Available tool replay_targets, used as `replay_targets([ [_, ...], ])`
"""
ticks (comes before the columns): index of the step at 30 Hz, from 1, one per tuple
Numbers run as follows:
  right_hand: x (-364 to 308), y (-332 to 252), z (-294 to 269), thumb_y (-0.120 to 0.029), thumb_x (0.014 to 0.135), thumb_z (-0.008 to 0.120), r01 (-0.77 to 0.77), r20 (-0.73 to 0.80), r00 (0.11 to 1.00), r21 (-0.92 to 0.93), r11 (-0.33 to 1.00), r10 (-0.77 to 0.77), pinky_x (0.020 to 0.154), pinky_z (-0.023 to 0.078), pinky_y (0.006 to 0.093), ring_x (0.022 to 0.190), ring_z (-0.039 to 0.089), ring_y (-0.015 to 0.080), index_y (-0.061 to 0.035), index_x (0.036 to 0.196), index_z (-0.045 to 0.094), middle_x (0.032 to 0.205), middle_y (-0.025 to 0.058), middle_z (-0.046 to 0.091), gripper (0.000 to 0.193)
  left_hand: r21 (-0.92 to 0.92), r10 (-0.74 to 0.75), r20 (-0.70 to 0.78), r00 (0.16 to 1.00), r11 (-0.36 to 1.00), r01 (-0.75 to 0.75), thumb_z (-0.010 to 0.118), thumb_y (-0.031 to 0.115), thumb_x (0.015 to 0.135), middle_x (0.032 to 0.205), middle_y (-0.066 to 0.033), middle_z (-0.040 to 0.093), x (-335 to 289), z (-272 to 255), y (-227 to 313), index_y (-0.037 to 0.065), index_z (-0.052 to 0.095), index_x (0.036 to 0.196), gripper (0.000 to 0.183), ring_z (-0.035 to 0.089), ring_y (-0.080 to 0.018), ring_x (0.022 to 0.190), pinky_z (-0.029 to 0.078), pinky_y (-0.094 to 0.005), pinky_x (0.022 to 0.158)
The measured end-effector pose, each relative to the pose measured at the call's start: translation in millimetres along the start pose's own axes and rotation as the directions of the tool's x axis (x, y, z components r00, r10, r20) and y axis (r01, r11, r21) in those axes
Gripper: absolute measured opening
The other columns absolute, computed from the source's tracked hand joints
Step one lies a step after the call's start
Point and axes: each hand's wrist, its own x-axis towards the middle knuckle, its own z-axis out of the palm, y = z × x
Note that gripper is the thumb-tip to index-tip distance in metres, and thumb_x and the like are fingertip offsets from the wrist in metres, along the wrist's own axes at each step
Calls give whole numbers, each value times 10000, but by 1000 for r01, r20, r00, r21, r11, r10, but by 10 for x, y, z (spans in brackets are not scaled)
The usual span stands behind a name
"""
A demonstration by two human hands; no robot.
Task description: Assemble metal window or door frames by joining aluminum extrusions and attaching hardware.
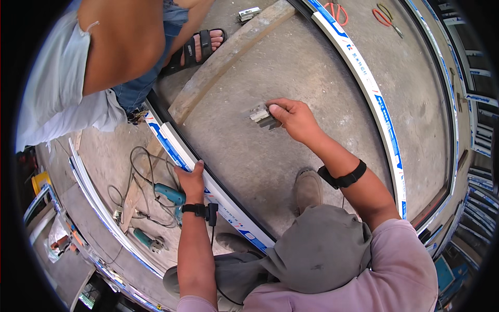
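Observation:
My left hand (191, 183) is closed around the near rail of a metal frame (228, 208), which is dark along its inner edge and covered in blue and white film. Over the concrete floor inside the frame, my right hand (292, 115) pinches a small silvery metal bracket (261, 115) between thumb and fingers. The bracket's far end sticks out to the left, and its exact shape is partly hidden by the fingers. A similar metal piece (249, 15) lies on the floor at the top.
Another person's sandalled foot (200, 48) stands at the upper left, beside a wooden board (234, 47) under the frame. Teal power tools (169, 194) with tangled cords lie left of my left hand. Red-handled scissors (387, 20) rest at the far right. More film-wrapped profiles (481, 208) stack along the right.

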Motion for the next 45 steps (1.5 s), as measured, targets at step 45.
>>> replay_targets([
  [45,-24,-445,454,-218,950,628,178,209,971,-330,927,-112,809,505,313,883,671,202,-57,1196,679,1004,123,720,299,66,-47,-35,998,997,50,771,241,766,1050,-279,642,-124,-7,255,-60,405,1180,629,654,-411,964,500,-423,873],
])
